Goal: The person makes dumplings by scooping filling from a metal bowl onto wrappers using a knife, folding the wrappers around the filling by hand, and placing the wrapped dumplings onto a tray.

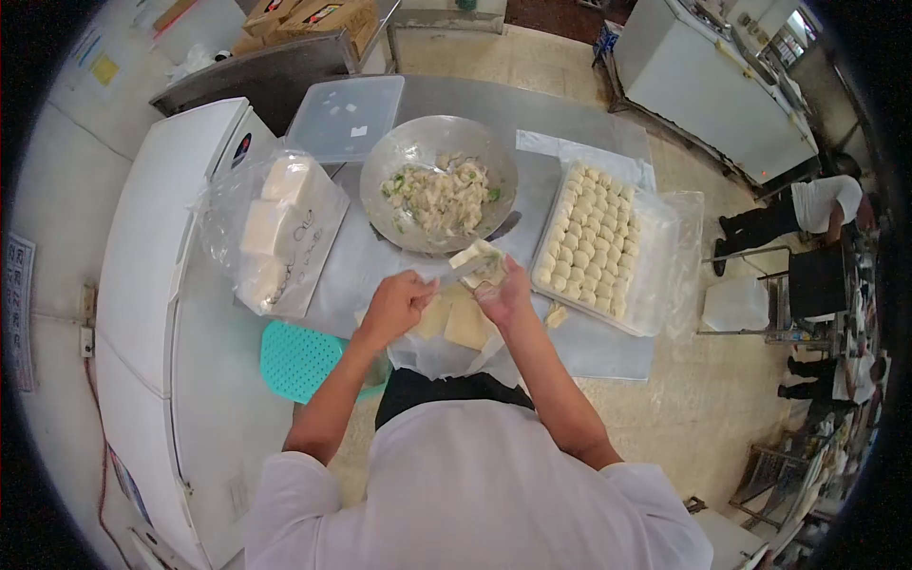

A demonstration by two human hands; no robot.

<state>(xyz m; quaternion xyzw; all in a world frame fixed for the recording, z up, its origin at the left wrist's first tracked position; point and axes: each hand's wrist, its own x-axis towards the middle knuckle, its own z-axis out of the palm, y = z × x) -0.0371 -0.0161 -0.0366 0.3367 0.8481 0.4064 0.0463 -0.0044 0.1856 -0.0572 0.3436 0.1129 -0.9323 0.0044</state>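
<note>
My right hand (505,296) holds a pale dumpling wrapper (468,255) with some filling on it, just in front of the bowl. Closed on a thin, flat filling spreader (459,273), my left hand (394,306) brings its tip against the wrapper. Below both hands, a stack of square wrappers (467,325) lies on white wrapping at the table's near edge. A large metal bowl (376,211) contains a lumpy filling (442,195) with green bits. To the right, a tray (616,320) bears rows of many small round dumplings (591,233).
On the left, a clear plastic bag (223,214) contains wrapper stacks, near a white fridge (142,247). A plastic lid (347,119) lies behind it on the metal table (608,356). A turquoise stool (299,361) stands below. At far right are two other people (825,204).
</note>
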